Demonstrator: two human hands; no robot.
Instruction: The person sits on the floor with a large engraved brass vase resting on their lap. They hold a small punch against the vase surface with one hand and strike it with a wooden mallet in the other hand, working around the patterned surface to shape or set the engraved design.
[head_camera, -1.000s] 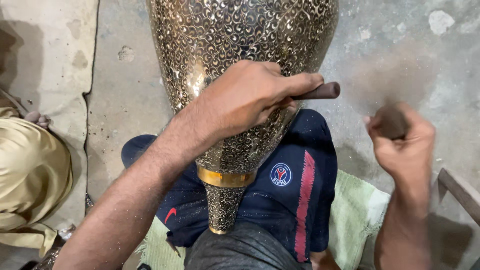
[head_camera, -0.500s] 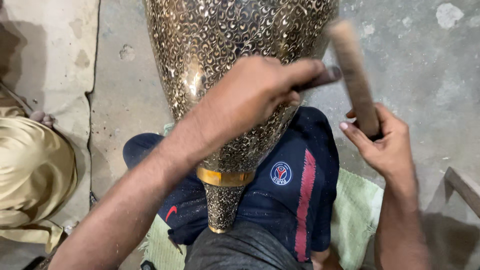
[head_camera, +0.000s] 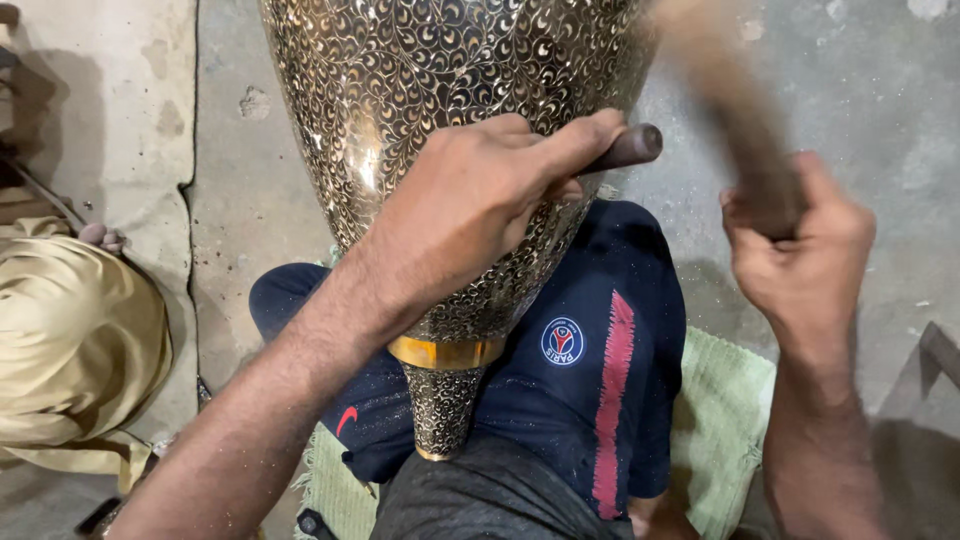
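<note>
Since half a second ago the right hand has swung its blurred wooden mallet handle higher, fingers clamped round it, so a strike looks imminent. The left hand grips a dark metal punch on the engraved brass vase. The vase lies across the lap: long axis near vertical in frame, narrow neck toward the wearer.

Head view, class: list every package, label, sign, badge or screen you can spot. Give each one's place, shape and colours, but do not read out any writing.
No packages, signs or screens in view.
Round badge: on the dark blue shorts, beside the red stripe; blue and red circle with a white rim.
Small red curved logo: lower on the shorts, under the left forearm.
</note>
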